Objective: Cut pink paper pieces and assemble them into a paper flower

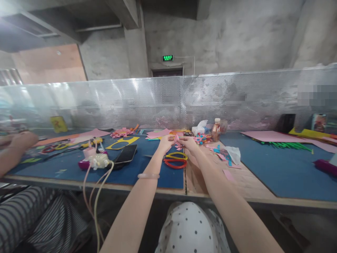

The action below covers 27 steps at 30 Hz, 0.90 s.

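Blue-matted worktable; red-and-yellow-handled scissors. Beyond the scissors: pink paper piece, pinched by left hand and right hand; likely light, easily creased, best held edgewise.

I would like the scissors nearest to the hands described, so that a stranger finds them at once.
On the worktable, find the blue mat beneath the left forearm. Near its right edge lie the scissors, handles showing between both forearms. One loop is yellow, one red, unlike the black smartphone on their left.
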Each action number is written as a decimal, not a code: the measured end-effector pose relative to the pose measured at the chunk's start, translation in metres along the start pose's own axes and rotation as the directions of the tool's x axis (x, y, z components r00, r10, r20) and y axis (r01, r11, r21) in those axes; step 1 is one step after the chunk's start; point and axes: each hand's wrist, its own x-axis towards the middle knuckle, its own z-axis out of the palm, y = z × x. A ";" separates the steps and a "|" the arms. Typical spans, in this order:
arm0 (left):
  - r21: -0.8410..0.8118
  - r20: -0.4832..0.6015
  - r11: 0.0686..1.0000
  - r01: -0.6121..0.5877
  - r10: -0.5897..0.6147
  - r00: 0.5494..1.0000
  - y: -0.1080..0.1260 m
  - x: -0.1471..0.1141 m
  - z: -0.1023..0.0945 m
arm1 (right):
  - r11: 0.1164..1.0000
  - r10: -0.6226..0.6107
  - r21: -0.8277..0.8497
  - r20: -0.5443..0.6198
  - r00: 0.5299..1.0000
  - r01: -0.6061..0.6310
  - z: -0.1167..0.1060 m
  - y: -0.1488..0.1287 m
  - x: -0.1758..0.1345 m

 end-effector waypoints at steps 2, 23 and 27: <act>-0.013 0.012 0.999 -0.030 0.030 0.999 0.000 0.000 0.000 | 1.000 0.000 0.005 -0.031 1.000 0.001 0.000 0.000 0.000; 0.089 0.117 0.991 -0.099 0.088 0.989 -0.014 0.012 -0.009 | 0.999 -0.035 -0.021 -0.029 0.999 0.034 -0.001 0.000 -0.001; 0.101 0.088 0.989 -0.106 0.098 0.991 -0.010 0.011 -0.009 | 0.999 -0.029 -0.036 -0.029 0.999 0.028 -0.002 0.000 -0.001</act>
